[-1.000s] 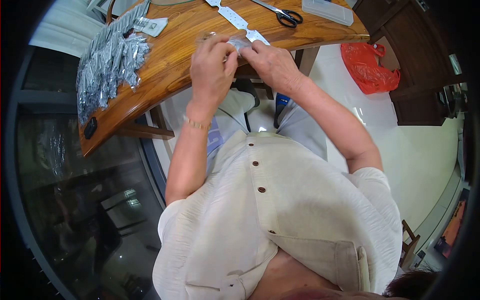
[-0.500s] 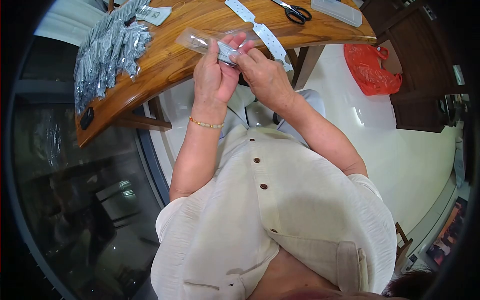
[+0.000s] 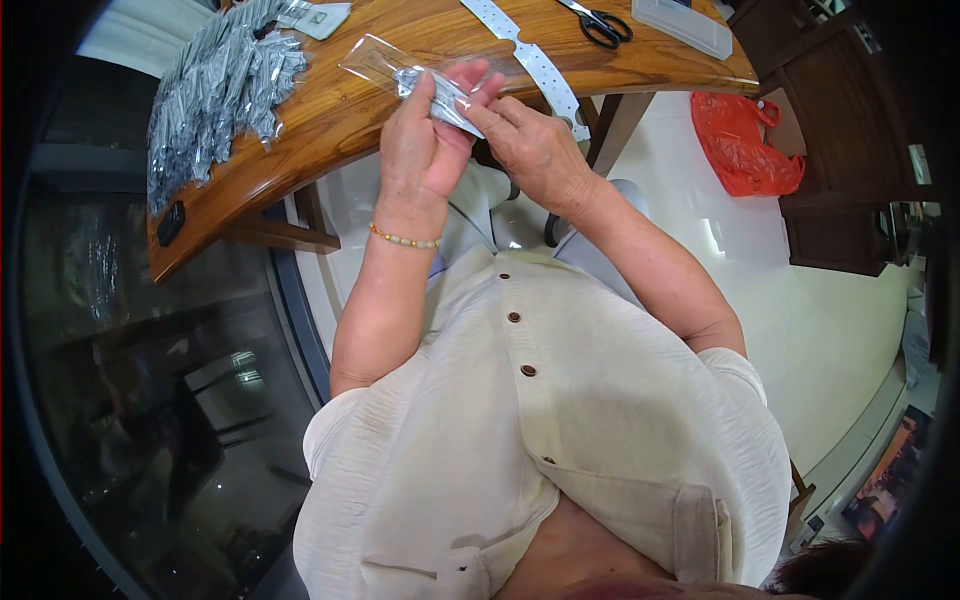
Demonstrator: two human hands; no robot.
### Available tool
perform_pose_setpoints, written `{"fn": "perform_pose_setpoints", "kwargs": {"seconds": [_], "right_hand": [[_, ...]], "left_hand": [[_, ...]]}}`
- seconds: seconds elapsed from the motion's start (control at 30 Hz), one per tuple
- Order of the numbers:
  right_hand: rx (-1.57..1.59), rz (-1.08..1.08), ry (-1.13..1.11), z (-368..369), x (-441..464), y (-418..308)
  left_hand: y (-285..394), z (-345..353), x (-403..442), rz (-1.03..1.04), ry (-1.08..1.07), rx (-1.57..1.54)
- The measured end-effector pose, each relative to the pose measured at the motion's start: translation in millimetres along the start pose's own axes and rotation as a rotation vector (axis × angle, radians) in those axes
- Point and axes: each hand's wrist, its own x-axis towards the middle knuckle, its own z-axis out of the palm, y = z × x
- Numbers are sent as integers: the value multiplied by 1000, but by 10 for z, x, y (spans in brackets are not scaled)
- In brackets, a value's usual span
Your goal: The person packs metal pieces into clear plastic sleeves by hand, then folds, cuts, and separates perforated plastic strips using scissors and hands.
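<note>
Between my hands is a clear plastic bag [image 3: 372, 62] with a small silvery-grey item [image 3: 452, 110] inside; its exact kind I cannot make out. My left hand [image 3: 420, 140], a beaded bracelet at its wrist, supports the bag from below, with the thumb pressed against it and the other fingers behind. My right hand [image 3: 530, 145] pinches the bag's near end with thumb and fingers. The clear far end sticks out past my left thumb, above the wooden table's edge.
A heap of small grey packets [image 3: 225, 105] covers the left of the wooden table [image 3: 360, 130]. A white dotted strip [image 3: 545, 80], black-handled scissors [image 3: 603, 28] and a clear plastic box [image 3: 683, 27] lie toward the right. On the floor stands a red plastic bag [image 3: 745, 145].
The grey item has shifted toward the bag's far end and shows more beyond my left thumb. My left hand has moved slightly left, and the right thumb sits a little farther back.
</note>
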Motion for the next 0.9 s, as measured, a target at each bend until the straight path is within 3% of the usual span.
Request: {"fn": "perform_pose_setpoints", "kwargs": {"seconds": [0.23,0.37,0.57,0.77,0.9], "right_hand": [[55,-7,96,143,-112,-9],[90,25,-10,33,-113,-94],[29,-63,156,116,-86,-32],[105,-22,162,101,-183,-109],[130,11,166,103,-251,-147]], "left_hand": [[-50,-82,-261,-175,-67,152],[119,-135,-158,-114,18,-101],[-40,-26,-24,-30,67,-244],[-286,20,-204,-107,71,-302],[-389,19,-340,-114,24,-181]]}}
